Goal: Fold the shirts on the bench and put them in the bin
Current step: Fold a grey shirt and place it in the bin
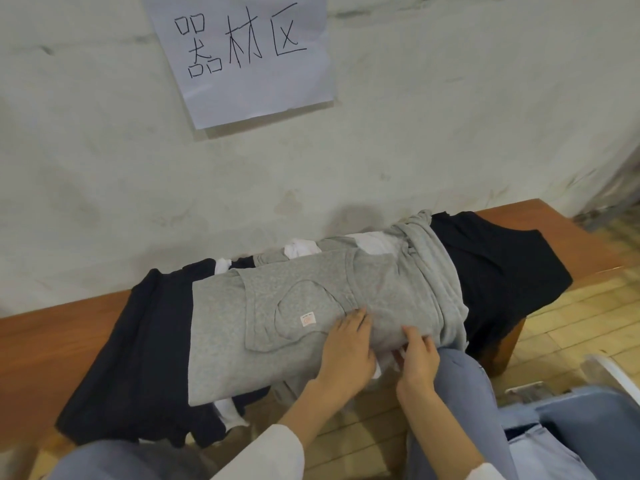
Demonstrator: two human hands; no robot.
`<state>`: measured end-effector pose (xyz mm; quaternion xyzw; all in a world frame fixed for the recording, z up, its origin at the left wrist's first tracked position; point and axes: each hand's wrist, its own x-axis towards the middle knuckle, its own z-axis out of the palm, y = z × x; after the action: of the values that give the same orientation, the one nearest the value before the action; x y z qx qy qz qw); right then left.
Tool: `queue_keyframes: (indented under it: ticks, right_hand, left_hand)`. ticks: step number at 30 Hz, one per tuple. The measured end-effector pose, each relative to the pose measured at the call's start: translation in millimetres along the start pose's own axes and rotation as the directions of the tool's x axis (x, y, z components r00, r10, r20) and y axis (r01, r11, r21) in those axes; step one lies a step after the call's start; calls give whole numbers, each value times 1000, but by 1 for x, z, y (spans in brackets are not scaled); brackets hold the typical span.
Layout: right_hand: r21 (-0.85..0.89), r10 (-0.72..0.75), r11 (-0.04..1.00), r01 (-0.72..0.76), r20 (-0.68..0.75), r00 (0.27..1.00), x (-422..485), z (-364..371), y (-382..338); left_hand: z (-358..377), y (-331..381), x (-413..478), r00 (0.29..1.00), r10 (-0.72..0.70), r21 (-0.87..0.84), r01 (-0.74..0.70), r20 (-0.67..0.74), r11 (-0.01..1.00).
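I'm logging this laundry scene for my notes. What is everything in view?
paper sign: one, white with black handwriting, on the wall
bench: one, reddish-brown, along the wall
top grey shirt: one, grey, spread over the heap
bunched grey garment: one, grey, to its right
black shirts: at least two, black, at both ends of the heap
white garments: count unclear, white, peeking from the heap
bin: one, blue-grey, lower right
left hand: rests on the top grey shirt
right hand: grips its near edge
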<state>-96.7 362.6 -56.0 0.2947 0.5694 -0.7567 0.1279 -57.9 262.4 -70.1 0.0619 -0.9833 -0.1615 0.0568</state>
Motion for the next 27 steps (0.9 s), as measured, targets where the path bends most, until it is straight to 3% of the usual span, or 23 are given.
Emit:
queue_keyframes:
  ticks: [2,4,6,9,11,15,18,20,21,23,24,25,27]
  right_hand:
    - [15,-64,998,63,54,996,-5,7,-9]
    - [63,-57,997,52,93,994,-7,15,-16]
    - [143,17,989,-40,153,988,-6,19,-18]
    - [207,94,968,-141,224,970,0,18,-17]
    - [216,75,968,-130,246,966,0,17,-16]
    - [138,-73,990,36,276,959,-7,20,-20]
    - [-44,-242,961,273,342,908,-11,38,-19]
    - [-92,-297,932,351,361,884,-15,54,-14]
    - [-84,-322,923,375,363,874,-20,62,-14]
    - [-42,-271,946,322,446,853,-20,65,-16]
    - [-17,-200,972,236,473,858,-13,65,-22]
    - [22,-157,986,163,420,894,-6,63,-29]
    - [134,78,980,-150,432,899,17,57,-46]
  left_hand:
    - [-1,-1,4,977,-92,-143,65,-190,988]
    - [-4,-5,9,938,-192,-302,101,-288,948]
    - [-11,-7,14,937,-205,-375,89,-284,923]
    - [-19,-2,12,955,-110,-360,4,-274,933]
    - [-16,-2,8,992,-39,-387,-12,-123,922]
    - [-13,-2,5,988,8,-361,49,157,931]
    - [-15,11,3,985,-122,-309,154,119,938]
    - [-19,11,9,972,-232,-540,220,47,812]
    - [-22,8,14,953,-301,-692,248,47,678]
    - [-34,3,24,920,-379,-850,276,99,448]
    - [-39,0,28,912,-385,-860,309,145,407]
    - [-41,-2,30,912,-368,-847,333,179,414]
    - [-42,-6,34,924,-322,-783,352,205,513]
